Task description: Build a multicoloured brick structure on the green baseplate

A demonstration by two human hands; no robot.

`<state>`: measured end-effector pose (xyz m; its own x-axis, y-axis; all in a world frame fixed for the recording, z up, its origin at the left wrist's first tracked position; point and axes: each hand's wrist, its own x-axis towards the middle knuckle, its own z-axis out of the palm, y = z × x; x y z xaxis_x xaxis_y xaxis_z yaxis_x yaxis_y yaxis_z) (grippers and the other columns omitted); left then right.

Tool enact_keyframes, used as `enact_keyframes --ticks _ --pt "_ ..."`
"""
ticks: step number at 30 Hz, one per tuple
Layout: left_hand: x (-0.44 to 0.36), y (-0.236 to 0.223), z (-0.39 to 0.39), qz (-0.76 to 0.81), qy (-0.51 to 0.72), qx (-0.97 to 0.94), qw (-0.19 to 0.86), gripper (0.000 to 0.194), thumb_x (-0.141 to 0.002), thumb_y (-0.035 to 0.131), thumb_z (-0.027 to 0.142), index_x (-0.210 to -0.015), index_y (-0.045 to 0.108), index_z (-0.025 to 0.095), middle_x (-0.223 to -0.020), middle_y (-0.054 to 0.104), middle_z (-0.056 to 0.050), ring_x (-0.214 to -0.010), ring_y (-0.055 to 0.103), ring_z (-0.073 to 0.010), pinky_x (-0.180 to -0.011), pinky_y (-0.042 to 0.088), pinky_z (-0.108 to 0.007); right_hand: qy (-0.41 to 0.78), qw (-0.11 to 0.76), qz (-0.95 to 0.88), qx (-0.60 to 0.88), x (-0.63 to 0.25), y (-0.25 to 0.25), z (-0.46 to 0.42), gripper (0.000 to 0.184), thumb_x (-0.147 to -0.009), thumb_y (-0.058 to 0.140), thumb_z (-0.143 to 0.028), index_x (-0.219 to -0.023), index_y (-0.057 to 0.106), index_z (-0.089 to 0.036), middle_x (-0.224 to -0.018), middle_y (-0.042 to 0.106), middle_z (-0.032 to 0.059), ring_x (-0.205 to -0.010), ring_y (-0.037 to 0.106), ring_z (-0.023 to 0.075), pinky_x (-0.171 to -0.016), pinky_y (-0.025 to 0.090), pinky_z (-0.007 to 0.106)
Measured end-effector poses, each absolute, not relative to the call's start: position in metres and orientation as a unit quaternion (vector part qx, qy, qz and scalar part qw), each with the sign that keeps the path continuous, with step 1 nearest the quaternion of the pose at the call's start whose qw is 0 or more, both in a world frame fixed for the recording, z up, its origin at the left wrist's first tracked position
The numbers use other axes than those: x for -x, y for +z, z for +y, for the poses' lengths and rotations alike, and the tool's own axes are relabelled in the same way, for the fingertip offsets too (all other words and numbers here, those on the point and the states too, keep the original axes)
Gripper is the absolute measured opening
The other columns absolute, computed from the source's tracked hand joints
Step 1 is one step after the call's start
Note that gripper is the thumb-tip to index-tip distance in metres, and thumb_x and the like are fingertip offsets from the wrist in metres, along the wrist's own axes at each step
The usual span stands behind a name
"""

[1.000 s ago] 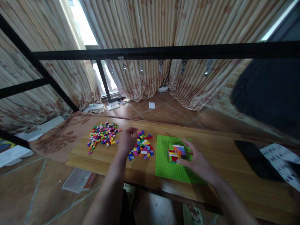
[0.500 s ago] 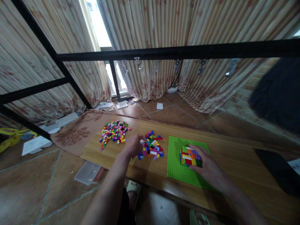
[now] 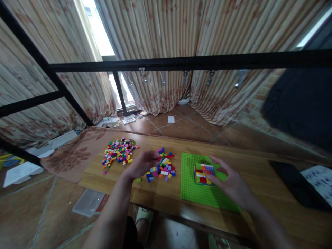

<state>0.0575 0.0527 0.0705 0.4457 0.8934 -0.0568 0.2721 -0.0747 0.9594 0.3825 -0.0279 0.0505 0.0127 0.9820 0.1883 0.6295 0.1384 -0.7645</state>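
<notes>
in the head view, the left hand (image 3: 145, 163) is half curled, its fingers bent at the left edge of the nearer pile of loose bricks (image 3: 165, 169); whether it pinches a brick cannot be told. the right hand (image 3: 228, 175) is partly open, thumb and fingers apart, with the thumb over the right side of the brick block (image 3: 204, 174) and the fingers by its far right corner; firm contact is unclear. the block sits on the green baseplate (image 3: 188, 188), studs up, sides roughly in line with the plate's, looking about square, so no long axis stands out. the plate lies flat on the wooden surface (image 3: 158, 193), right of both piles, the larger pile (image 3: 119, 151) farthest left
</notes>
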Motion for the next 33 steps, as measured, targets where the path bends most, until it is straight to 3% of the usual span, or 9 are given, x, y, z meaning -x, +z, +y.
enact_keyframes --ticks 3,11,17,23,28,33 --pt "-0.063 0.081 0.048 0.372 0.299 -0.623 0.621 0.027 -0.072 0.072 0.032 -0.091 0.066 0.013 -0.084 0.066 -0.004 -0.076 0.059 -0.0129 -0.071 0.048 -0.024 0.244 0.407 -0.643 0.601 -0.378 0.053 -0.028 0.051 -0.08 0.063 -0.044 -0.128 0.052 -0.029 -0.133 0.055 0.0065 -0.109 0.06 0.026 -0.093 0.048 0.044" --pt "-0.083 0.09 0.038 0.355 0.306 -0.57 0.675 0.028 -0.074 0.072 0.031 -0.097 0.069 0.016 -0.088 0.069 -0.005 -0.077 0.062 -0.0141 -0.072 0.048 -0.024 0.241 0.491 -0.631 0.55 -0.346 0.061 -0.032 0.027 -0.083 0.061 -0.035 -0.109 0.066 -0.028 -0.103 0.067 0.0032 -0.089 0.063 0.0187 -0.083 0.049 0.034" --pt "-0.112 0.088 0.03 0.317 0.252 -0.575 0.711 0.028 -0.077 0.069 0.029 -0.103 0.067 0.018 -0.092 0.067 -0.003 -0.079 0.061 -0.0126 -0.068 0.045 -0.021 0.272 0.502 -0.669 0.475 -0.31 0.075 -0.036 0.024 -0.087 0.057 -0.028 -0.11 0.064 -0.027 -0.096 0.065 0.0033 -0.082 0.06 0.0156 -0.077 0.049 0.031" --pt "-0.126 0.077 0.022 0.307 0.264 -0.492 0.771 0.031 -0.073 0.073 0.025 -0.101 0.064 0.017 -0.086 0.065 -0.002 -0.072 0.061 -0.0104 -0.067 0.048 -0.022 0.296 0.532 -0.646 0.46 -0.288 0.061 -0.038 0.016 -0.086 0.059 -0.021 -0.095 0.071 -0.026 -0.085 0.065 0.0023 -0.08 0.061 0.0153 -0.072 0.049 0.028" --pt "-0.13 0.076 0.015 0.307 0.264 -0.412 0.816 0.032 -0.069 0.078 0.023 -0.097 0.065 0.015 -0.075 0.065 -0.001 -0.06 0.061 -0.0085 -0.061 0.051 -0.022 0.307 0.565 -0.599 0.478 -0.288 0.062 -0.044 0.014 -0.087 0.058 -0.024 -0.09 0.072 -0.025 -0.082 0.065 0.0021 -0.076 0.061 0.0152 -0.069 0.049 0.028" --pt "-0.13 0.077 0.016 0.296 0.306 -0.372 0.825 0.026 -0.071 0.076 0.02 -0.093 0.067 0.013 -0.077 0.067 -0.003 -0.063 0.064 -0.0094 -0.064 0.053 -0.021 0.313 0.618 -0.527 0.492 -0.29 0.066 -0.043 0.013 -0.086 0.057 -0.027 -0.09 0.069 -0.024 -0.073 0.062 -0.0001 -0.068 0.058 0.0139 -0.065 0.048 0.026"
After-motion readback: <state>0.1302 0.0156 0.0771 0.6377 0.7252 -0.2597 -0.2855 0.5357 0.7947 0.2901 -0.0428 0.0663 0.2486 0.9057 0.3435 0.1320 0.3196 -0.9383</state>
